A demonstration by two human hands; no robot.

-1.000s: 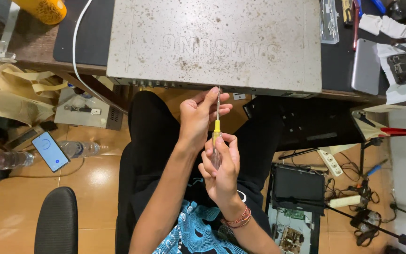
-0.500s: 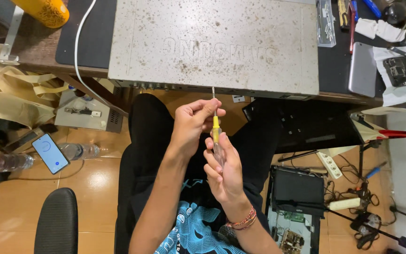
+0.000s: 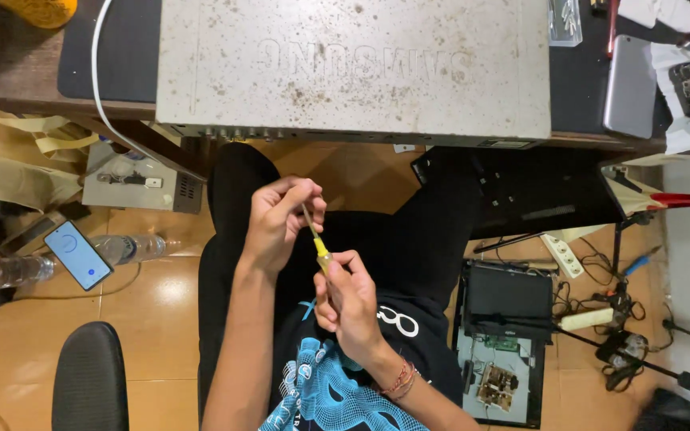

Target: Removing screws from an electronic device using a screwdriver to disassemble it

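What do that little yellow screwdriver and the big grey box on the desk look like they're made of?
Screwdriver: thin grey shaft, probably steel; glossy, slightly see-through yellow handle, likely plastic. The right hand holds the handle and the left hand pinches the tip.
Grey box: flat painted sheet metal by the look, matte, speckled with rust-like brown spots.

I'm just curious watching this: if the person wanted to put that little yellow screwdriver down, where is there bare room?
The flat top of the speckled grey metal case is bare. So is the tan floor tile between the lit phone and the black chair back. It is crowded by the opened black electronics unit with tangled cables, and on the desk's far right corner.
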